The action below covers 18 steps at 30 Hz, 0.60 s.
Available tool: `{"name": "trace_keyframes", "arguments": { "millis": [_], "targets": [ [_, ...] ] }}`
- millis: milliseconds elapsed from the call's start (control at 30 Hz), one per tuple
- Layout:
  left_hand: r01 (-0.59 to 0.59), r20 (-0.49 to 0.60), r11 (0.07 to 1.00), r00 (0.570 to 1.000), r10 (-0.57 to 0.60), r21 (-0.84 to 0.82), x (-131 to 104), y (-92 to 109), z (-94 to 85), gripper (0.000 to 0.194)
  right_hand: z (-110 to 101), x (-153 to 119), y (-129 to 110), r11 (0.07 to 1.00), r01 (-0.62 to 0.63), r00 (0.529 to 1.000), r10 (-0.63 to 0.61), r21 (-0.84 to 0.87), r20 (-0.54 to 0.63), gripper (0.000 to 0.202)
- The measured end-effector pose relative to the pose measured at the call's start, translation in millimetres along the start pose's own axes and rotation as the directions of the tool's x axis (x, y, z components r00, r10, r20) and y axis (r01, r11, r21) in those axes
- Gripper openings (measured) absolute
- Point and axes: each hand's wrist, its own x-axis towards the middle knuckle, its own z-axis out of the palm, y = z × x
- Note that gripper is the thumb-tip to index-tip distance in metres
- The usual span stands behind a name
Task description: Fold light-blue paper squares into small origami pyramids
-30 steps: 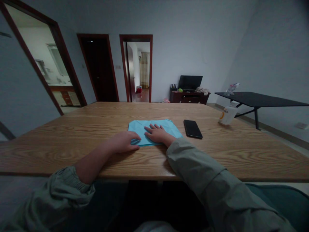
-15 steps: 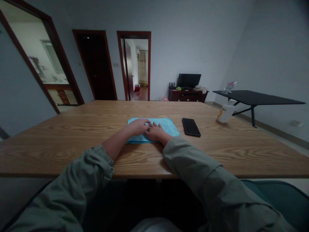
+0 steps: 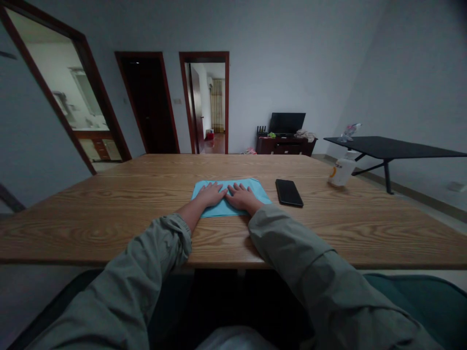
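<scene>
A light blue folded cloth (image 3: pixel 228 209) lies flat on the wooden table (image 3: pixel 146 194) in front of me. Resting on its left half is my left hand (image 3: pixel 210 195), palm down with the fingers spread. My right hand (image 3: pixel 241 197) lies flat on the cloth's middle and right part, fingers also apart. The two thumbs nearly meet at the centre; whether they touch I cannot tell. Parts of the cloth are hidden under both hands.
To the right of the cloth lies a black phone (image 3: pixel 288 193). Farther right stands a white bottle (image 3: pixel 342 171) with an orange mark. Beyond the table are a black table (image 3: pixel 397 147), a television (image 3: pixel 287 123) on a dark cabinet (image 3: pixel 280 145) and doorways.
My left hand has come down flat on the cloth's left half, its fingers now spread beside the right hand instead of reaching over towards it. My right hand has barely moved.
</scene>
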Motion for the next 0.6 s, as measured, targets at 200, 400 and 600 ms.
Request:
{"name": "trace_keyframes", "arguments": {
  "millis": [200, 400, 600],
  "targets": [
    [0.112, -0.016, 0.991, 0.994, -0.111, 0.070, 3, -19, 0.7, 0.079, -3, 5, 23, 0.994, -0.106, 0.994, 0.107, -0.026, 0.001, 0.073],
    [0.169, -0.020, 0.983, 0.986, -0.168, 0.067, 3, -34, -1.8, 0.084, -6, 7, 37, 0.988, -0.149, 0.989, 0.148, -0.037, -0.010, 0.074],
    [0.195, -0.016, 0.978, 0.981, -0.195, 0.077, 4, -43, -3.1, 0.085, -11, 5, 45, 0.979, -0.202, 0.979, 0.202, -0.022, -0.017, 0.074]
  ]
}}
